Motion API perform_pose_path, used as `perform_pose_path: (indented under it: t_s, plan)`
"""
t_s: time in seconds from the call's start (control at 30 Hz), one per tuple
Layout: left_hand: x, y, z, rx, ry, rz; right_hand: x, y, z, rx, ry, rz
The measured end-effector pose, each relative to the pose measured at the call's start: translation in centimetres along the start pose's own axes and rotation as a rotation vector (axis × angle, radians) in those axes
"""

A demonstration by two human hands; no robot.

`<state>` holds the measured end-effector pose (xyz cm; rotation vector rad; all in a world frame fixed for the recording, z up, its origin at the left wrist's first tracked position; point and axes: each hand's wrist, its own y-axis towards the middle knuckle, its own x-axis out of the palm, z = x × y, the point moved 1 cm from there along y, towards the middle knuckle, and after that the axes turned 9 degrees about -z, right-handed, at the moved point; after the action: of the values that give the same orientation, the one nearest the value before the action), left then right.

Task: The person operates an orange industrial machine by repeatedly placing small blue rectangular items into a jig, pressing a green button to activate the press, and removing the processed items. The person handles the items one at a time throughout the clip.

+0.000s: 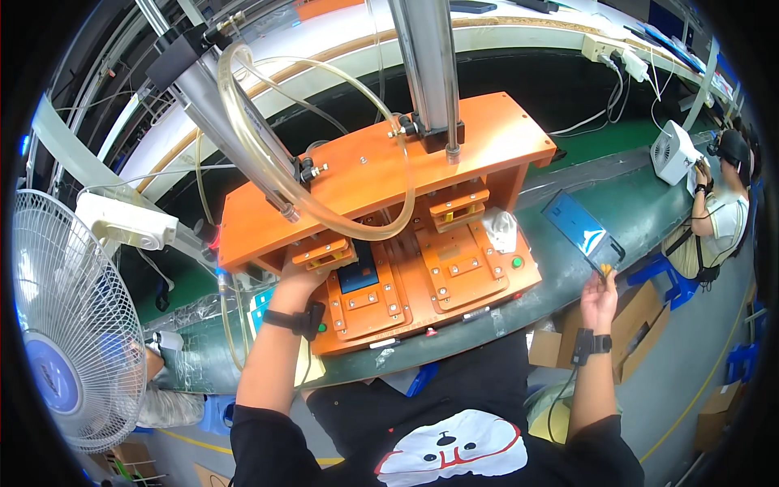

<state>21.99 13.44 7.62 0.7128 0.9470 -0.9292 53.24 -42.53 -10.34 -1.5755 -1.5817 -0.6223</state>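
Observation:
My left hand (303,274) reaches under the left pressing block of the orange twin press (381,183). Its fingers are hidden there, beside a dark blue phone-sized panel (357,269) lying in the left fixture. Over on the right, my right hand (599,302) pinches the near end of a glossy blue phone screen panel (578,223) with a dark edge. Yellow covers show on its fingertips. The right fixture (461,268) holds no panel, and a crumpled white wad (501,230) lies by its far right corner.
Green buttons (517,262) sit at the press's front corners. Two metal cylinders and a clear hose (324,219) rise above it. A fan (73,325) stands at left; a co-worker (722,195) sits at far right by a white box fan (673,152). Cardboard boxes (641,329) lie below the bench.

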Motion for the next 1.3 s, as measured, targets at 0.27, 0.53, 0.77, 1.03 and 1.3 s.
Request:
perform_pose_path:
  t_s: [0.27,0.53,0.77,1.03,1.3]
  plan:
    - [-0.1,0.1,-0.8,-0.059,0.04,-0.161,6.6,7.5,5.3,0.103,-0.061,-0.149]
    - [-1.0,-8.3,5.8,0.053,-0.25,0.085,13.9,14.3,11.0,0.199,-0.36,-0.148]
    - [5.2,-14.3,5.0,0.065,-0.361,0.313,22.5,18.6,17.1,0.299,-1.429,-0.78]
    - [5.9,-14.5,4.9,0.037,-0.326,0.403,22.6,23.0,14.6,-0.766,-2.47,-0.496]
    - [5.4,-12.8,5.2,0.12,-0.271,0.399,16.9,25.9,9.8,-1.133,-2.127,-0.739]
